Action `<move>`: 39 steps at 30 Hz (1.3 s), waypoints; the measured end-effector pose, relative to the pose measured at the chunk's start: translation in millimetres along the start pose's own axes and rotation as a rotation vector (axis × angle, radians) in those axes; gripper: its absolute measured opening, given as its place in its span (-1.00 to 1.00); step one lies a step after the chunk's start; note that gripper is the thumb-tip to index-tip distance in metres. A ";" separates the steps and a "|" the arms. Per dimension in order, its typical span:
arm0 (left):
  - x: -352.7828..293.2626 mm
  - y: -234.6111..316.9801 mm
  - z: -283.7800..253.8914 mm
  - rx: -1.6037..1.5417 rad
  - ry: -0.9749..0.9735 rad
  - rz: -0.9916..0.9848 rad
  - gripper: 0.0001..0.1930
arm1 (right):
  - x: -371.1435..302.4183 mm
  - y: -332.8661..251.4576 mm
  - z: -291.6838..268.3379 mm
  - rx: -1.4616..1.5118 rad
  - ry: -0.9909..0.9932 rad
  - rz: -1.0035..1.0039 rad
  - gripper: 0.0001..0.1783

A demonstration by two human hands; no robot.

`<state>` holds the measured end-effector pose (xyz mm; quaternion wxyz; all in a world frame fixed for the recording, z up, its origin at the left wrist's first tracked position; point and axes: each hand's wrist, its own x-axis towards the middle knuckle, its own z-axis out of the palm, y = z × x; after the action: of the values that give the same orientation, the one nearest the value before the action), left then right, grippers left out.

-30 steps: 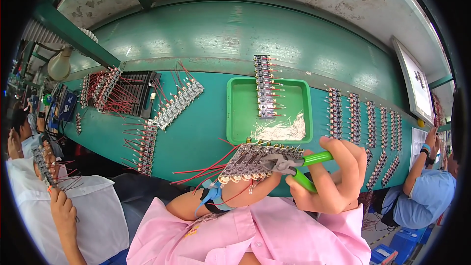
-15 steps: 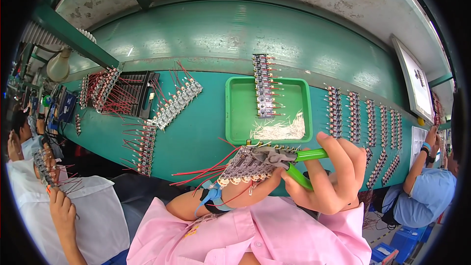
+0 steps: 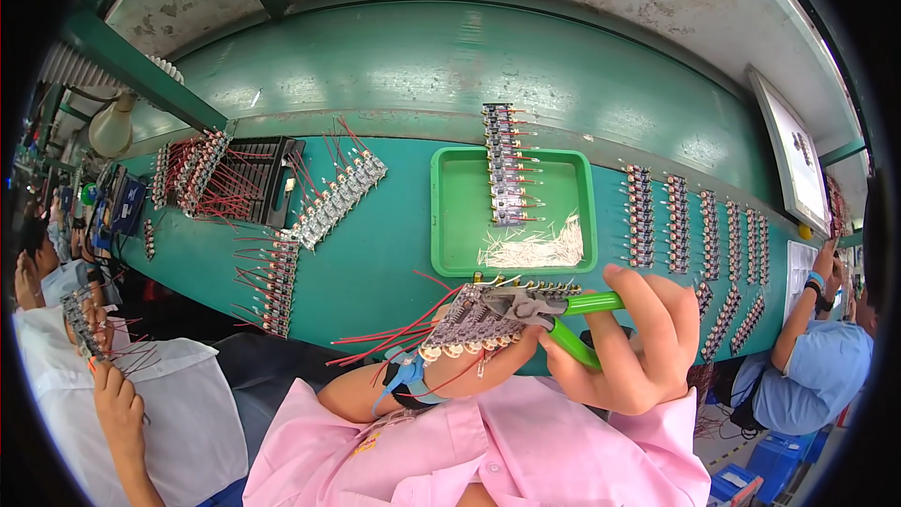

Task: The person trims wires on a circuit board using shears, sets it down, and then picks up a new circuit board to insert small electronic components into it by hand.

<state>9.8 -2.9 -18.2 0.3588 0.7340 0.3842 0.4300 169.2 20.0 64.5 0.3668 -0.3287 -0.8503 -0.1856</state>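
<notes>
My left hand (image 3: 502, 349) holds a strip of small circuit boards (image 3: 479, 317) with red wires trailing to the left, just above the bench's near edge. A blue strap sits on that wrist (image 3: 405, 377). My right hand (image 3: 633, 343) grips green-handled cutters (image 3: 554, 308), and their jaws rest on the strip's upper edge. Just beyond lies a green tray (image 3: 455, 225) holding another board strip (image 3: 505, 164) and a heap of cut wire ends (image 3: 535, 249).
Several board strips lie in rows on the green bench at right (image 3: 676, 221) and, with red wires, at left (image 3: 333, 197). A black rack (image 3: 253, 178) stands far left. One person in white (image 3: 113, 394) sits left, another in blue (image 3: 812, 357) right.
My right hand and the cutters have shifted slightly along the strip's edge. Little else has moved.
</notes>
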 end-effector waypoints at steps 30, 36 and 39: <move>5.4 15.5 -3.8 -0.167 0.039 -0.055 -0.77 | 1.4 -2.0 -1.3 -0.012 0.026 0.015 -0.65; 0.6 10.9 0.9 -0.070 0.036 -0.044 -0.78 | 2.6 -2.3 -2.4 -0.002 0.036 0.019 -0.65; -1.2 8.9 2.7 -0.100 0.020 -0.115 -0.78 | 2.2 -3.0 -3.0 -0.002 0.031 0.015 -0.65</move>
<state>14.1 -8.5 -12.1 0.4153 0.6874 0.4074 0.4348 167.5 17.2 68.0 0.3810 -0.3327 -0.8417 -0.1888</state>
